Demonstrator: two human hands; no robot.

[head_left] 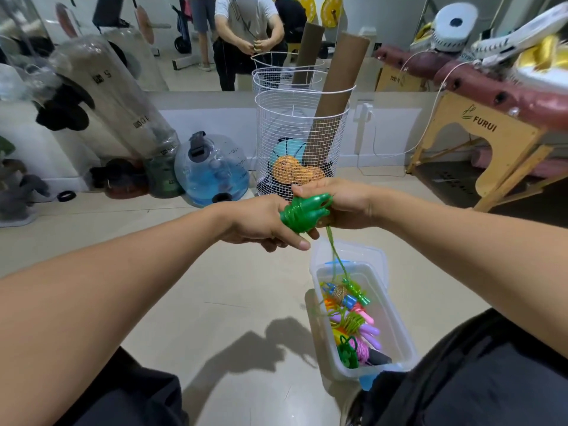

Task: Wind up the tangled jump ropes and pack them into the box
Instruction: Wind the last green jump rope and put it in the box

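A green jump rope [304, 212] with green handles is held in mid-air between both hands, its cord wound round the handles. My left hand [261, 222] grips the bundle from the left and my right hand [344, 207] grips it from the right. A loose green strand [336, 256] hangs down from the bundle into the clear plastic box [390, 315] on the floor below. Inside the box lie several wound jump ropes [353, 321] in green, pink, purple, orange and blue.
A white wire basket [307, 124] with balls and cardboard tubes stands ahead by the mirror wall. A blue water jug [212, 170] and a plastic-wrapped weight stack [123, 112] are at left. A wooden massage table [491, 118] is at right. My knees frame the box.
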